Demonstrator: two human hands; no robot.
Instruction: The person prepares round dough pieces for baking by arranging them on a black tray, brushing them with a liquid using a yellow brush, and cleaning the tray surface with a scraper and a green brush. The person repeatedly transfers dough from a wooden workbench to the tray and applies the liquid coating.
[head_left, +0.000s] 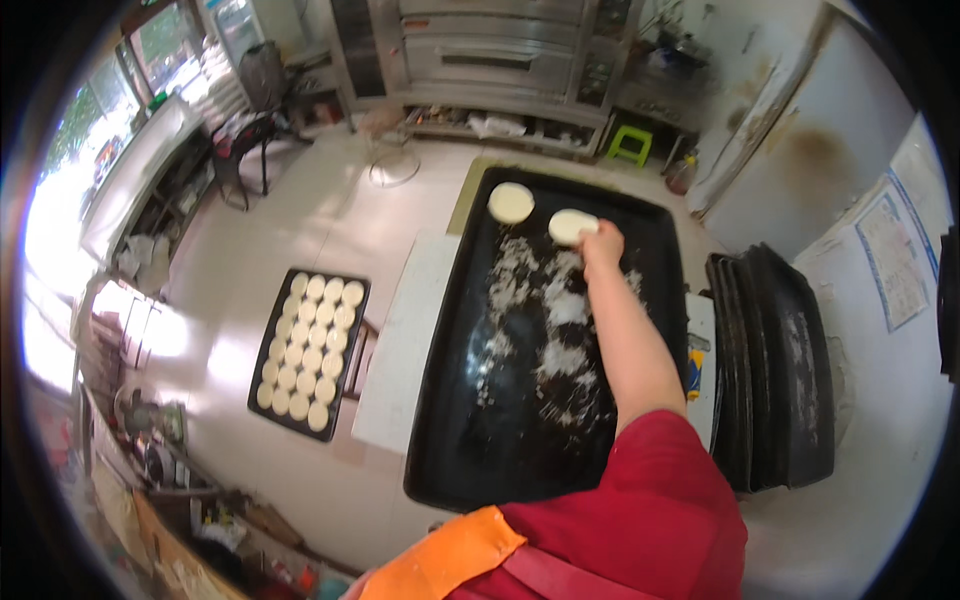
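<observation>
A large black baking tray with patches of white flour lies before me on a white table. My right hand reaches to its far part, its fingers on the near right edge of a round, flat piece of pale dough. A second dough round lies to the left of it, near the tray's far left corner, apart from the first. My left hand is out of view; an orange cloth or sleeve shows at the bottom edge.
Left of the table, a smaller black tray holds rows of dough rounds. Several black trays stand upright on the right beside the wall. A steel deck oven and a green stool stand beyond the table.
</observation>
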